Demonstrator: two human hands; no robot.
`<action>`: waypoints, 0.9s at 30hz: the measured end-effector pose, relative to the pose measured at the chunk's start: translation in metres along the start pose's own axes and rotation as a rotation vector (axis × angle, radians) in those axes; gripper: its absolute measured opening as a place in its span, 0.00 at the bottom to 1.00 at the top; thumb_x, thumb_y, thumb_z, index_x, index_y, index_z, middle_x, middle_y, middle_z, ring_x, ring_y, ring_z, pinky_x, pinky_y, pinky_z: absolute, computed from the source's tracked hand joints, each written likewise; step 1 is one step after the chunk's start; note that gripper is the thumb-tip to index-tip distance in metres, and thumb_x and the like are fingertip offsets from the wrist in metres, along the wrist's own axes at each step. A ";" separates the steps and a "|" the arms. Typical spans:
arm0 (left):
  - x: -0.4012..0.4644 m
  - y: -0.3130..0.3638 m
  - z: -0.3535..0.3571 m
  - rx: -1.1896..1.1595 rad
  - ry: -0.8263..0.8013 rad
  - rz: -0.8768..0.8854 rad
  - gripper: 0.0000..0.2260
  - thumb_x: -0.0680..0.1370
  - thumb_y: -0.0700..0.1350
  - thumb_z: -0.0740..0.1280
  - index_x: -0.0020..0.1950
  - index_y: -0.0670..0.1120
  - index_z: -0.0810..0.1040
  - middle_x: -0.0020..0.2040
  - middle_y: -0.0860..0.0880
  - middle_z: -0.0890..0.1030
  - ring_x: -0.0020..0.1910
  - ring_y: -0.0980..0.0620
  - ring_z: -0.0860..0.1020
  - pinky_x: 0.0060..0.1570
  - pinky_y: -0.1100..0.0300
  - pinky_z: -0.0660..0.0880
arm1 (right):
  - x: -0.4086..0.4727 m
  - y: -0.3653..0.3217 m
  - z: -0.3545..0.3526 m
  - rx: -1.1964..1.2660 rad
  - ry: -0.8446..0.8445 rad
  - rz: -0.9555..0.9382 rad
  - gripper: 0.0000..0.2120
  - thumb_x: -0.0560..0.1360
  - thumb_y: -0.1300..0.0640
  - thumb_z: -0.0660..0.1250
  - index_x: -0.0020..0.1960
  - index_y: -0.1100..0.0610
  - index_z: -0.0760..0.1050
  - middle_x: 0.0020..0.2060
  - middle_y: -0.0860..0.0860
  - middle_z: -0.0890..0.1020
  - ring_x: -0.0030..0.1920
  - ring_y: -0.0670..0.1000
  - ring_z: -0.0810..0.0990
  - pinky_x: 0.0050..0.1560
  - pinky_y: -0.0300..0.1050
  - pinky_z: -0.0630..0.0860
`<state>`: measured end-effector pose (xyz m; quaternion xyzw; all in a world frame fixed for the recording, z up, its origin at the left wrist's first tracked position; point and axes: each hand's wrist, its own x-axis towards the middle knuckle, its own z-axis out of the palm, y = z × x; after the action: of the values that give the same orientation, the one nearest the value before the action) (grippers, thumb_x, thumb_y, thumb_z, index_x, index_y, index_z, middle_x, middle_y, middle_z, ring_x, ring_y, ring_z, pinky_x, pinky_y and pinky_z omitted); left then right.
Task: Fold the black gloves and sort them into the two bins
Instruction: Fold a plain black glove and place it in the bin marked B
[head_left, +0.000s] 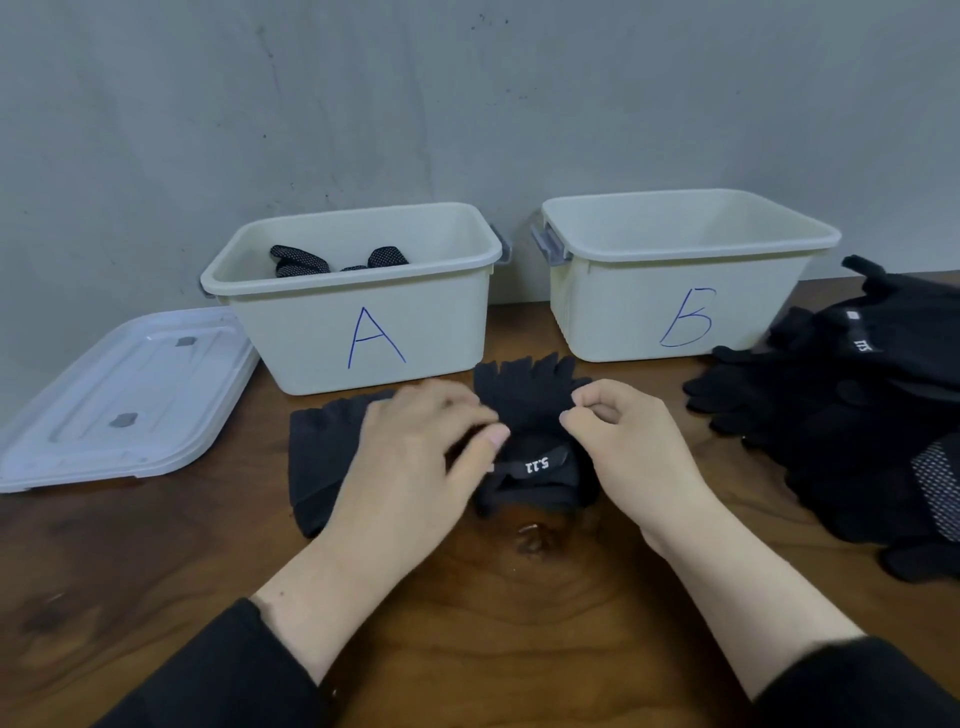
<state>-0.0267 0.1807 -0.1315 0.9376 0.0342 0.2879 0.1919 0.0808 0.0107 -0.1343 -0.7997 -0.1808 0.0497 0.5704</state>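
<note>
Head view: left hand (415, 447) pressing curled fingers on black fleece glove (530, 410) before bin A (358, 280) and bin B (675, 260); right hand (618, 441) pinching its edge, likely steadying fold.

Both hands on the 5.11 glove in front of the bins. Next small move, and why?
Probably fold the glove over on itself: its fingers are spread toward bin A, the left hand and right hand pinch its middle, and it lies unfolded on the table.
</note>
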 end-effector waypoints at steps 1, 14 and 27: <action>0.004 0.000 -0.004 -0.063 0.081 -0.053 0.15 0.79 0.60 0.59 0.58 0.56 0.80 0.58 0.60 0.76 0.61 0.60 0.72 0.64 0.52 0.68 | -0.001 -0.003 -0.003 0.043 -0.013 -0.007 0.07 0.78 0.58 0.67 0.41 0.51 0.77 0.33 0.44 0.81 0.36 0.41 0.76 0.37 0.36 0.71; 0.054 0.025 -0.002 -1.001 -0.424 -0.559 0.10 0.79 0.46 0.70 0.56 0.43 0.83 0.53 0.43 0.85 0.55 0.45 0.83 0.61 0.48 0.77 | 0.002 -0.029 -0.048 0.053 -0.244 -0.129 0.12 0.78 0.62 0.67 0.42 0.48 0.82 0.40 0.46 0.86 0.43 0.45 0.84 0.45 0.41 0.77; 0.065 0.039 0.039 -1.039 0.220 -0.524 0.05 0.80 0.46 0.69 0.49 0.46 0.81 0.46 0.49 0.85 0.48 0.52 0.83 0.45 0.58 0.80 | 0.012 -0.004 -0.058 0.421 -0.041 0.112 0.15 0.77 0.61 0.72 0.63 0.54 0.80 0.53 0.50 0.87 0.55 0.52 0.86 0.60 0.53 0.80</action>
<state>0.0472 0.1426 -0.1120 0.6457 0.1389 0.3054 0.6859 0.1075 -0.0357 -0.1094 -0.6705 -0.1332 0.1345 0.7174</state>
